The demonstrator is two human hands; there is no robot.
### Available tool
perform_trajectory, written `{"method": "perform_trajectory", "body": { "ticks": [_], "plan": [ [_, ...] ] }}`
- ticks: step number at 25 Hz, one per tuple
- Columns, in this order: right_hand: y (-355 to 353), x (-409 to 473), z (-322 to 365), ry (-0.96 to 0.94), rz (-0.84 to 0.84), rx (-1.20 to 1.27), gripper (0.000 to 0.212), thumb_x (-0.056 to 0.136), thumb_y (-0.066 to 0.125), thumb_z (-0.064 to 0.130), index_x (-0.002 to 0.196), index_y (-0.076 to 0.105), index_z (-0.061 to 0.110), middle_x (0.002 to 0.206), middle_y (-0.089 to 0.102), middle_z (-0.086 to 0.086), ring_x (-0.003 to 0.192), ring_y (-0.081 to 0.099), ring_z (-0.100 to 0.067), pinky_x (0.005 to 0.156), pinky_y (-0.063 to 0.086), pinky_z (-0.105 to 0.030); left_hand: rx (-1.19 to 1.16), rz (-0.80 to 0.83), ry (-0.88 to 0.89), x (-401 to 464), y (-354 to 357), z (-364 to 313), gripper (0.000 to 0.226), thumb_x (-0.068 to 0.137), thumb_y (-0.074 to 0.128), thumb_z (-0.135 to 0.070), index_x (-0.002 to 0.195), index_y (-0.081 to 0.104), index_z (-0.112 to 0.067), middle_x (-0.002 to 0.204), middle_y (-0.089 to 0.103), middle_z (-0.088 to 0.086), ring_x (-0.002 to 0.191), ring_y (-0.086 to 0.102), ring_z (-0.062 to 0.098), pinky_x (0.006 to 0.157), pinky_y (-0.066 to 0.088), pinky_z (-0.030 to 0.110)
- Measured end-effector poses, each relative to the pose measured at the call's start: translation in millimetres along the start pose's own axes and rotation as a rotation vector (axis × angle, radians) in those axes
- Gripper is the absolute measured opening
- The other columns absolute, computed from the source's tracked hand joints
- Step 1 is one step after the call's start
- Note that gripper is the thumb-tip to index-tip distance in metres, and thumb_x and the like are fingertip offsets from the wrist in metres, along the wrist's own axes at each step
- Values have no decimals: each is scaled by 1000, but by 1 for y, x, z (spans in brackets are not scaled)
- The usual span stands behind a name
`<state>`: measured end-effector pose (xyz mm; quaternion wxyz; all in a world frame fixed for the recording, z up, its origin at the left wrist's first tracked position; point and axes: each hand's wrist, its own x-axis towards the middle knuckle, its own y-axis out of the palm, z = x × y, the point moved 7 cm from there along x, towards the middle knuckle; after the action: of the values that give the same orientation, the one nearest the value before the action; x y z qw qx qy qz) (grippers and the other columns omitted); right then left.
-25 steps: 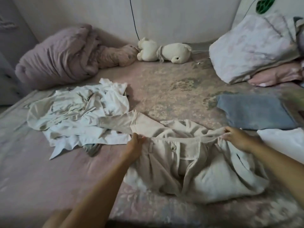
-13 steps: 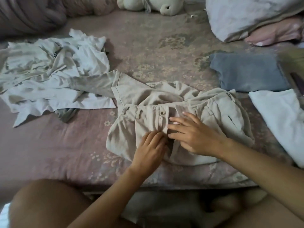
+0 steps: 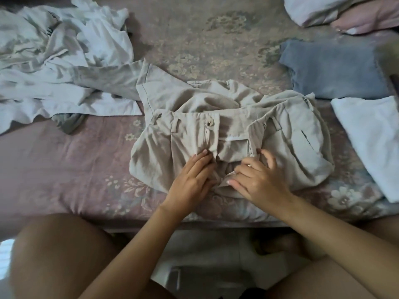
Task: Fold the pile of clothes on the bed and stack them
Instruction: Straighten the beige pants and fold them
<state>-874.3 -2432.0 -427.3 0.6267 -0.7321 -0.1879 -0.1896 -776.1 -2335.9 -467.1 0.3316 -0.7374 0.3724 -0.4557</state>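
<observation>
Lying waistband-far, long axis sideways, beige trousers (image 3: 226, 134); left hand (image 3: 192, 180) presses flat, right hand (image 3: 257, 180) pinches the fly.

A bedroom in a home: a bed (image 3: 64, 160) with a pink flowered sheet carries a loose pile of clothes (image 3: 60, 61), 2 pillows (image 3: 336, 11) at the far right corner, and folded garments (image 3: 336, 67) set beside them.

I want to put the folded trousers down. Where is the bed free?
Free: bedspread below the unfolded pile, left of the beige trousers; also beyond the trousers, between pile and blue folded garment. Crowded: right side, with white folded garment.
</observation>
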Motion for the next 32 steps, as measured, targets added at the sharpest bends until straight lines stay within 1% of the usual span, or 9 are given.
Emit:
{"method": "perform_trajectory", "body": {
  "ticks": [4, 8, 12, 15, 17, 21, 24, 28, 32],
  "plan": [
    [13, 12, 17, 94, 125, -42, 8, 70, 71, 15, 64, 67, 20, 70, 60, 8, 91, 43, -19, 94, 27, -52, -61, -46, 7, 2, -3, 2, 23, 87, 64, -14, 103, 63, 2, 129, 56, 18, 134, 39, 26, 115, 28, 38],
    [16, 23, 23, 77, 232, -63, 19, 55, 81, 12, 59, 64, 20, 63, 56, 7, 82, 53, -22, 81, 27, -43, -71, -54, 44, -3, -4, 4, 18, 87, 65, -13, 97, 63, 2, 126, 57, 19, 133, 41, 29, 110, 35, 45],
    [15, 28, 27, -3, 234, -57, 14, 69, 52, 12, 62, 62, 19, 67, 57, 3, 74, 59, -24, 78, 30, -41, 69, -125, 74, 1, -10, -7, 13, 85, 67, -7, 95, 67, 0, 122, 60, 18, 128, 46, 29, 109, 35, 46],
    [15, 19, 24, 51, 210, -8, 26, 69, 38, 9, 66, 64, 13, 76, 59, -4, 78, 57, -28, 77, 32, -40, 242, -250, -19, -6, -17, -25, 8, 80, 72, -5, 87, 70, -7, 103, 67, 9, 101, 56, 24, 87, 42, 35],
    [18, 13, 19, 93, 183, 68, 17, 70, 48, 4, 68, 64, 9, 78, 59, -8, 81, 48, -27, 74, 32, -36, 266, -275, -112, -15, -16, -33, 11, 78, 73, -6, 88, 70, -10, 93, 65, 4, 87, 53, 21, 73, 39, 31],
    [24, 5, 5, 249, 189, 275, 14, 69, 78, 5, 70, 64, 8, 75, 58, -7, 77, 52, -29, 73, 36, -29, 258, -239, -103, -36, 0, -37, 21, 81, 69, -15, 100, 70, -6, 99, 67, 8, 90, 61, 25, 75, 46, 35],
    [25, 5, 7, 288, 198, 363, 12, 70, 78, 4, 72, 66, 6, 75, 59, -9, 76, 55, -33, 74, 37, -28, 241, -259, -120, -31, 6, -38, 21, 86, 63, -24, 92, 70, -5, 89, 67, 9, 78, 63, 26, 65, 49, 36],
    [24, 7, 8, 302, 223, 358, 10, 71, 76, 2, 74, 66, 5, 77, 60, -10, 80, 56, -35, 69, 49, -36, 326, -281, -171, -16, 3, -42, 11, 73, 69, -8, 66, 61, -10, 64, 58, 6, 57, 56, 25, 52, 41, 32],
    [19, 16, 13, 164, 209, 220, 16, 67, 80, 4, 70, 64, 6, 73, 59, -9, 73, 57, -31, 70, 39, -29, 363, -260, -110, -13, 5, -48, 20, 78, 50, -3, 62, 60, -10, 59, 55, 6, 54, 53, 25, 54, 37, 34]
  ]
}}
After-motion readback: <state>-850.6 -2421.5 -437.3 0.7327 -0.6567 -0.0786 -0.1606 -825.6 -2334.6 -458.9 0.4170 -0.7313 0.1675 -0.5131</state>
